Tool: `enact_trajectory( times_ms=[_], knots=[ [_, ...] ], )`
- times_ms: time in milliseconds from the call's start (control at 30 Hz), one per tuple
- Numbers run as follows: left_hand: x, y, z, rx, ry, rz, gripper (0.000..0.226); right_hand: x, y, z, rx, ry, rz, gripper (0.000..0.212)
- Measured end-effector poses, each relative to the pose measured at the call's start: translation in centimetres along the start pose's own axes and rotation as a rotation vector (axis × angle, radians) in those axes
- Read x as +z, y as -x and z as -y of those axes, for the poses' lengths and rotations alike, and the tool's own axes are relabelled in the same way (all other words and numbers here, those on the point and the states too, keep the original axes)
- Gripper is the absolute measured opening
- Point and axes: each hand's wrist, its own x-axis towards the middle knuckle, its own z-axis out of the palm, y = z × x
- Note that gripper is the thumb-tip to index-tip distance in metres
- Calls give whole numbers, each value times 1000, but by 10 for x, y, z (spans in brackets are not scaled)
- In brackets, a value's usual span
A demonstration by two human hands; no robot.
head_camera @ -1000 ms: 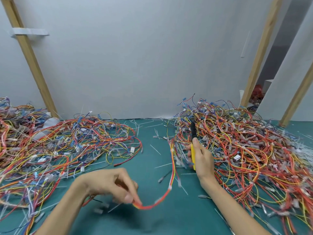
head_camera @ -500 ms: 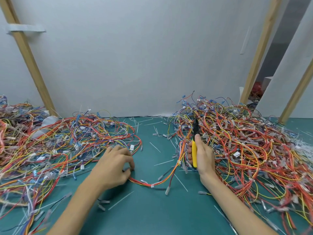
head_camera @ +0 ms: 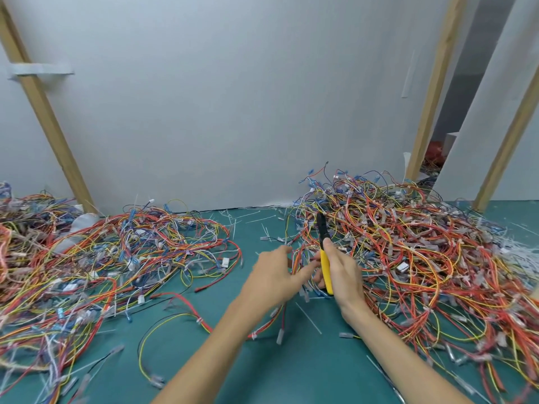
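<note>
1. Where the green mat [head_camera: 306, 380] lies nearest the camera, a loose red-and-yellow wire bundle [head_camera: 199, 320] sits left of both forearms, apart from them.
2. The left hand [head_camera: 274, 277], blurred, has its fingers stretched out and holds nothing. Its fingertips point at the near edge of the right wire pile [head_camera: 423, 258].
3. Just beside it, the right hand [head_camera: 344, 275] grips the yellow-handled cutters [head_camera: 326, 268], whose black tip points away over that pile.
4. The left wire pile [head_camera: 110, 258] lies well apart to the left.
5. Behind both piles stands a white wall panel [head_camera: 233, 112].
</note>
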Motion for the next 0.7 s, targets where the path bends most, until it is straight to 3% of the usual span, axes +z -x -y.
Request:
enact_trajectory(
  times_ms=[67, 100, 167, 400, 567, 700],
  knots=[
    [-6, -8, 2, -45, 77, 31, 17, 0, 0, 1, 1, -34, -3, 50],
    [-11, -11, 5, -69, 173, 50, 13, -1, -1, 1, 4, -40, -12, 50],
    [-28, -14, 13, -92, 341, 65, 17, -1, -3, 1, 17, -56, -37, 50],
    [-96, -8, 11, -20, 464, 58, 30, -2, -6, -1, 49, -82, -95, 51],
    [-133, -6, -16, 94, 735, -97, 28, -4, -7, -2, 67, -48, -119, 56],
    [-165, -10, -34, 212, 1007, -257, 40, -5, -4, 0, 64, -50, -112, 63]
  ],
)
